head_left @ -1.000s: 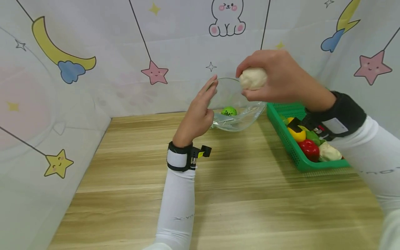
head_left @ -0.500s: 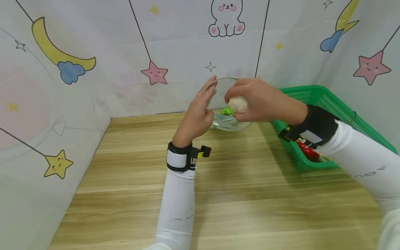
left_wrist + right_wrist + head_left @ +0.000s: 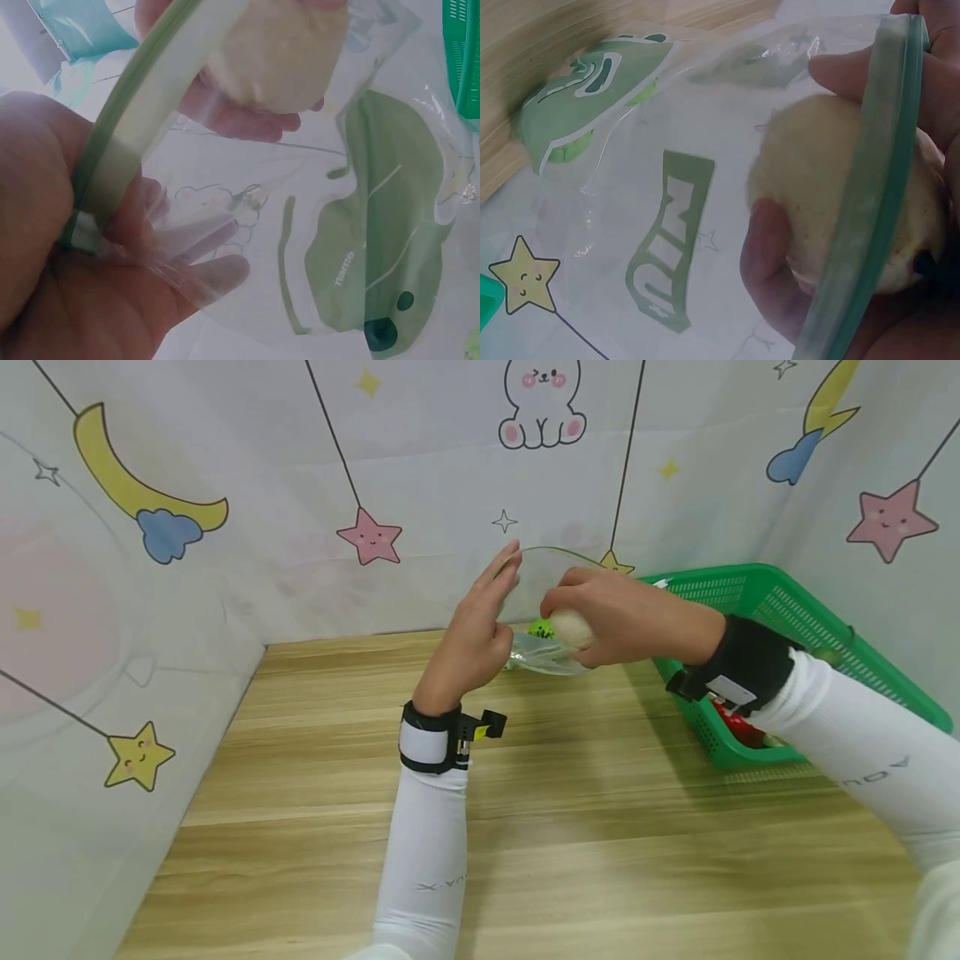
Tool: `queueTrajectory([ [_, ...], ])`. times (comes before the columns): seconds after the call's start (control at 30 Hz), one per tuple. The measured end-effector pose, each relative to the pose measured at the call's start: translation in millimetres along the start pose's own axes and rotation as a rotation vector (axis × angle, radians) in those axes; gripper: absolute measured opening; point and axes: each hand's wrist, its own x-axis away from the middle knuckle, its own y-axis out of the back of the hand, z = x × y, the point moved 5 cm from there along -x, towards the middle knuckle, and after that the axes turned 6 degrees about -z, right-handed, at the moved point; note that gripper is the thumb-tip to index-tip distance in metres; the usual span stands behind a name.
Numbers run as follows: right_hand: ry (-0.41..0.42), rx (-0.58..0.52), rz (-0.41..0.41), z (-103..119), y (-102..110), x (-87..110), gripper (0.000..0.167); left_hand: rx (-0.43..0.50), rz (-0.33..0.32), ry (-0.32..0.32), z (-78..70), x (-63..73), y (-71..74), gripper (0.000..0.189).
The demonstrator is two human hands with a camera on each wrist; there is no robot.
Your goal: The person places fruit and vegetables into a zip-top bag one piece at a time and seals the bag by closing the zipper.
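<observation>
Nearest, the two white sleeves (image 3: 427, 860) reach over the bare wood of the tabletop (image 3: 322, 735). The left hand (image 3: 470, 647) has stayed where it was over the last second, its fingers raised and straight; in the left wrist view its thumb pinches the edge of a clear bag (image 3: 534, 653) against the hand, so that side of the mouth is steady.

The right hand (image 3: 622, 618) is what has moved. It has come down and inward from a spot high on the right, carrying a pale round vegetable (image 3: 572, 628), of a kind I cannot tell. Its grip is curled round the vegetable, with no sign of letting go. In the right wrist view the bag's green rim (image 3: 891, 187) crosses in front of the vegetable, and the fingertips lie beyond it, so the vegetable now appears to be partly inside the mouth. I judge that the lowering is well along but the release not yet made.

A little deeper, a bright green ball with dark marks (image 3: 540, 628) shows through the film, probably within the bag. To the right, the green basket (image 3: 806, 618) has come more fully into sight, a red vegetable (image 3: 738, 727) in it. A printed cloth (image 3: 435, 460) hangs behind everything.
</observation>
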Motion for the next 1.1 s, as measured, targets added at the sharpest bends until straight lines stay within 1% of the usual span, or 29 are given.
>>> queueTrajectory([
  [0.17, -0.011, 0.010, 0.044, -3, -1, 1.7, 0.050, 0.003, 0.001, -0.005, -1.5, 0.5, 0.3, 0.081],
  [0.33, -0.029, 0.020, 0.096, -4, -1, 2.8, 0.059, 0.012, 0.003, -0.007, -2.7, 0.2, 0.4, 0.081],
  [0.5, -0.026, 0.018, 0.107, -3, 2, 3.6, 0.067, 0.023, 0.007, 0.001, -4.2, 0.7, 0.5, 0.081],
  [0.67, -0.046, 0.044, 0.131, -3, 3, 3.6, 0.072, 0.029, 0.007, 0.009, -4.5, 0.9, 1.0, 0.081],
  [0.87, -0.050, 0.059, 0.118, -3, 4, 3.1, 0.072, 0.030, 0.001, -0.003, -4.3, 0.5, 1.4, 0.081],
  [0.97, -0.052, 0.040, 0.097, -3, 6, 2.5, 0.067, 0.040, -0.005, -0.009, -4.0, 0.6, 1.2, 0.082],
  [1.1, -0.053, -0.016, 0.066, -2, 10, 2.1, 0.055, 0.058, -0.011, -0.015, -2.9, 0.9, 0.3, 0.082],
])
